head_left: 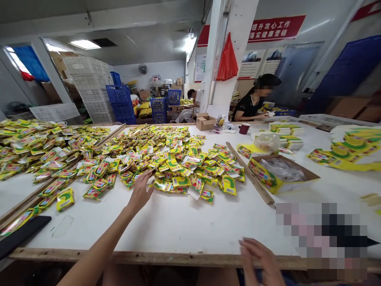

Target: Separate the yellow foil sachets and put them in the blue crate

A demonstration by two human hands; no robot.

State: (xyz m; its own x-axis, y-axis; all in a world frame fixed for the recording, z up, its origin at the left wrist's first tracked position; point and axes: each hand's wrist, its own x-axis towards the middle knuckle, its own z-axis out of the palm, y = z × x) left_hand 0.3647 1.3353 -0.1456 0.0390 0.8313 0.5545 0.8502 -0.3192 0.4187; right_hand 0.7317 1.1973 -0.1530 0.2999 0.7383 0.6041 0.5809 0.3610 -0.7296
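My left hand (141, 193) reaches to the near edge of a big heap of small yellow-and-green printed cartons (172, 165). Its fingertips meet the cartons, and the thumb stands apart from the fingers; no carton is plainly gripped. Close to the table's front edge, my right hand (260, 260) hovers with fingers stretched out and slightly blurred. Nothing shows in it. Some cartons in the heap have white flaps sticking out. One carton (65, 199) lies by itself left of my left hand.
Wooden strips (250, 174) divide the white tabletop (190, 226). An open display box (285, 174) holding clear plastic stands right, near flat printed sheets (348, 149). A dark red cup (244, 128) and cardboard box (205, 121) are farther back. A co-worker (253, 101) sits across the table.
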